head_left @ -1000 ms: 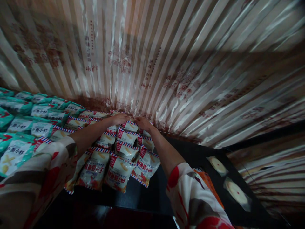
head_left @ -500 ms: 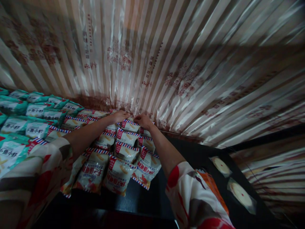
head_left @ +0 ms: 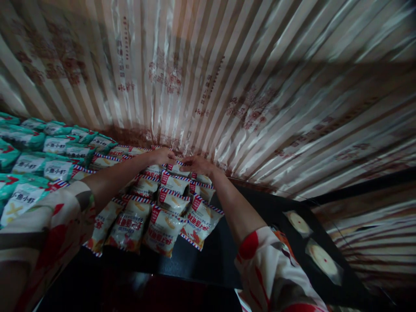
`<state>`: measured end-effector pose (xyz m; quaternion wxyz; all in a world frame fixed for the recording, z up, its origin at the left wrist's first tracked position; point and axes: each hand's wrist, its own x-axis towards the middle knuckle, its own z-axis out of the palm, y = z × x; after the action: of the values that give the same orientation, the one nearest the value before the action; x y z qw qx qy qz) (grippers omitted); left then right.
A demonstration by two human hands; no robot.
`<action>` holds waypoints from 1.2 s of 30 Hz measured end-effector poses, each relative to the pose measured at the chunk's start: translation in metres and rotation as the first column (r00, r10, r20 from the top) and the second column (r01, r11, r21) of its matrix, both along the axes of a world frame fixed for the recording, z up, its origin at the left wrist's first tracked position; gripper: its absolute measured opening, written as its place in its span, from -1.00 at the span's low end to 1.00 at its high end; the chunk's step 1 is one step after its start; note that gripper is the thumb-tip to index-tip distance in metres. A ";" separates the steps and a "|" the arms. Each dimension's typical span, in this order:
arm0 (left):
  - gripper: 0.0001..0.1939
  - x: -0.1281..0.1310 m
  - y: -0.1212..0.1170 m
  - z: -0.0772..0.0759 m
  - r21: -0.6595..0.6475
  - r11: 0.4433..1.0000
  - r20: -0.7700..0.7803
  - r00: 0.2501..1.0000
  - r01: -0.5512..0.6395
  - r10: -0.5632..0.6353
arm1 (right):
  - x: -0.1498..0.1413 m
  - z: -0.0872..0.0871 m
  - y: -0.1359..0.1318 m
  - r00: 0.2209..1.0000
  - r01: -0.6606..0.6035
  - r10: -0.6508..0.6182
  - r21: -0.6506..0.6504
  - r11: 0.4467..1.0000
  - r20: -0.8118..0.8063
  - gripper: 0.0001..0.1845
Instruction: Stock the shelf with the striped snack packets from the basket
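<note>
At the back of the rows, near the curtain, both hands meet at the top edge of a white-and-red snack bag [head_left: 177,168] with a striped blue-and-red seal. My left hand [head_left: 163,156] has its fingers closed at the bag's left upper corner. Opposite it, my right hand [head_left: 199,165] pinches the right upper part, thumb low and fingers bent over the edge. More bags of the same kind stand in front, among them a front-row snack bag [head_left: 164,232] and a tilted snack bag [head_left: 202,221] at the right end. The fingertips are small and dim.
Teal snack bags [head_left: 56,169] fill the left side in rows. Behind everything hangs a pleated, shiny curtain [head_left: 191,78] with printed flowers. On the black table [head_left: 256,206] to the right lie two round, pale wrapped items [head_left: 325,260] and an orange packet [head_left: 284,242], partly behind my right sleeve.
My right hand has turned and its fingers now reach further across the bag's top. My left hand stays nearly in place. The view has shifted slightly.
</note>
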<state>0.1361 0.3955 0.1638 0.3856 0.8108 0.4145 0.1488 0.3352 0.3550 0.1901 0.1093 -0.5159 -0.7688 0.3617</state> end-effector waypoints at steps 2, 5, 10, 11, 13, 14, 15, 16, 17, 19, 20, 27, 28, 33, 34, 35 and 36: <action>-0.79 0.003 -0.004 0.000 0.038 0.999 0.026 0.999 -0.032 0.031 | -0.003 0.000 -0.003 0.995 0.004 -0.010 0.051 0.999 0.104 -0.75; -0.80 0.006 -0.010 0.003 0.091 0.994 0.095 0.994 -0.064 0.055 | -0.009 0.002 -0.007 0.973 0.037 -0.073 0.166 0.985 0.220 -0.75; -0.78 0.000 -0.014 0.004 0.115 0.989 0.175 0.982 -0.097 0.076 | -0.013 0.002 -0.015 0.949 0.045 -0.132 0.291 0.956 0.288 -0.74; -0.77 -0.004 -0.014 0.004 0.153 0.983 0.152 0.985 -0.106 0.083 | -0.014 0.002 -0.016 0.945 0.048 -0.142 0.304 0.952 0.296 -0.73; -0.75 -0.012 -0.016 0.002 0.236 0.964 0.072 0.991 -0.123 0.109 | -0.015 0.004 -0.017 0.936 0.056 -0.163 0.326 0.944 0.312 -0.73; -0.74 -0.017 -0.017 0.001 0.269 0.954 0.035 0.991 -0.131 0.126 | -0.016 0.005 -0.018 0.931 0.059 -0.174 0.339 0.939 0.320 -0.73; -0.75 -0.021 -0.018 0.000 0.295 0.946 0.002 0.990 -0.132 0.138 | -0.017 0.006 -0.018 0.928 0.057 -0.179 0.348 0.936 0.328 -0.73; -0.75 -0.025 -0.019 -0.002 0.312 0.941 -0.030 0.989 -0.127 0.143 | -0.017 0.007 -0.018 0.925 0.052 -0.178 0.353 0.934 0.335 -0.74; -0.74 -0.029 -0.021 -0.003 0.325 0.940 -0.068 0.988 -0.106 0.135 | -0.018 0.007 -0.018 0.923 0.047 -0.176 0.355 0.934 0.342 -0.75; -0.70 -0.033 -0.024 -0.004 0.351 0.935 -0.156 0.983 -0.040 0.101 | -0.020 0.008 -0.019 0.917 0.047 -0.179 0.351 0.935 0.356 -0.75; -0.69 -0.034 -0.026 -0.004 0.365 0.931 -0.197 0.977 -0.005 0.083 | -0.021 0.007 -0.019 0.914 0.051 -0.184 0.349 0.936 0.361 -0.75; -0.72 -0.029 -0.038 0.006 0.452 0.890 -0.319 0.943 0.066 0.092 | -0.022 0.006 -0.018 0.904 0.039 -0.183 0.353 0.935 0.387 -0.72; -0.73 -0.028 -0.040 0.008 0.471 0.882 -0.315 0.941 0.038 0.127 | -0.022 0.005 -0.018 0.905 0.040 -0.183 0.353 0.935 0.383 -0.72; -0.76 -0.025 -0.056 0.020 0.491 0.870 -0.224 0.958 -0.050 0.181 | -0.021 0.001 -0.021 0.939 0.083 -0.195 0.363 0.928 0.283 -0.68; -0.76 -0.025 -0.059 0.022 0.471 0.882 -0.200 0.968 -0.038 0.148 | -0.021 0.000 -0.022 0.950 0.095 -0.198 0.379 0.921 0.242 -0.64; -0.75 -0.025 -0.062 0.023 0.448 0.894 -0.178 0.977 -0.022 0.113 | -0.020 0.000 -0.024 0.959 0.112 -0.204 0.401 0.909 0.196 -0.60; -0.73 -0.025 -0.064 0.023 0.422 0.907 -0.159 0.984 -0.007 0.081 | -0.019 0.001 -0.025 0.965 0.134 -0.216 0.428 0.894 0.148 -0.56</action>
<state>0.1107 0.3316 0.1870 0.1616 0.8749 0.4229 0.1722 0.3167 0.3295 0.1911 0.1742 -0.5806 -0.7851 0.1277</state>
